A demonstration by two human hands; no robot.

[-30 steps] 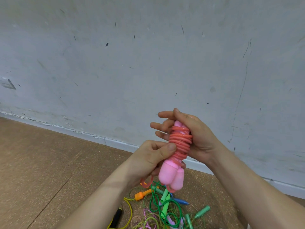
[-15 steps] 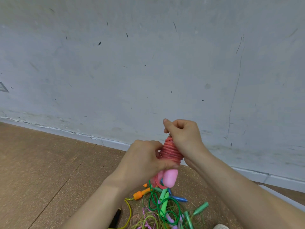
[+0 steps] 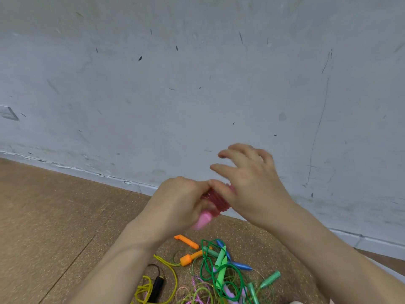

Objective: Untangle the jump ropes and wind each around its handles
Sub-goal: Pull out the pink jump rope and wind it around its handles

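I hold a pink jump rope in front of me, its red-pink cord [image 3: 216, 201] wound in tight coils round the two pink handles [image 3: 203, 219]. My left hand [image 3: 177, 200] grips the bundle from the left, fingers curled round it. My right hand [image 3: 247, 181] is at the bundle's upper right. Its thumb lies on the coils and its fingers are spread and lifted off, blurred. Below on the floor is a tangled pile of ropes [image 3: 219, 279] with orange [image 3: 188, 258], green [image 3: 221, 263], blue [image 3: 240, 265], mint [image 3: 270, 279] and black [image 3: 157, 286] handles.
A scuffed grey-white wall [image 3: 197, 95] with a baseboard stands just behind my hands. The brown cork-like floor [image 3: 54, 216] stretches to the left. A yellow cord [image 3: 144, 289] loops at the pile's left side.
My right hand has opened: its fingers, curled over the top of the coils half a second ago, now spread away. The bundle has tipped lower, and my view has dropped to show more of the pile.
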